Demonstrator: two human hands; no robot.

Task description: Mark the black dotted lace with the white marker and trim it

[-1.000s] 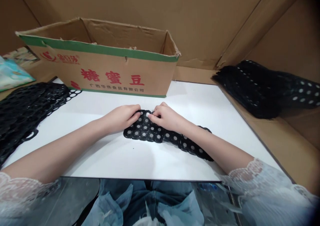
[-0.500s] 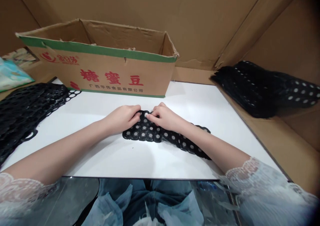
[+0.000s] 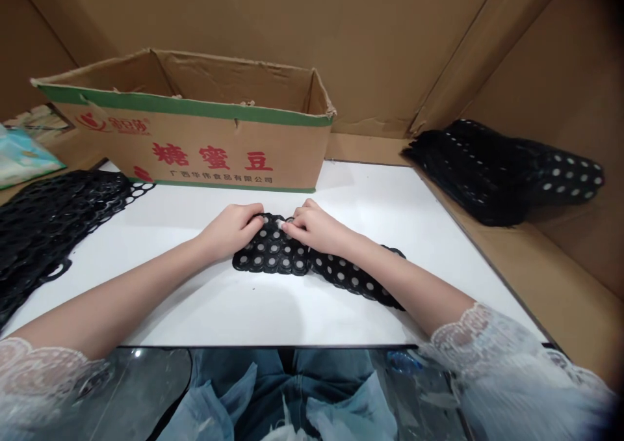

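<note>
A black sheet of joined rings with pale round discs [image 3: 272,248] lies at the middle of the white table [image 3: 205,311], tilted up slightly at its far edge. My left hand [image 3: 237,230] pinches its far left corner between thumb and fingers. My right hand [image 3: 314,227] is closed on the far edge just to the right, its thumb pressed near a white spot that may be a disc or the thumbnail. A second length of black dotted strip [image 3: 344,273] runs right from the sheet and passes under my right forearm; I cannot tell whether the two are joined.
An open cardboard box [image 3: 209,148] with a green rim stands at the table's back. Black ring netting [image 3: 53,226] is heaped at the left, near a blue-green plastic packet [image 3: 24,158]. Black dotted strips [image 3: 487,174] are piled at the right. Cardboard walls [image 3: 375,38] surround the table.
Both hands and the sheet have shifted slightly left in view, along with the surroundings. The two hands are a little farther apart, and both keep their hold on the sheet.
</note>
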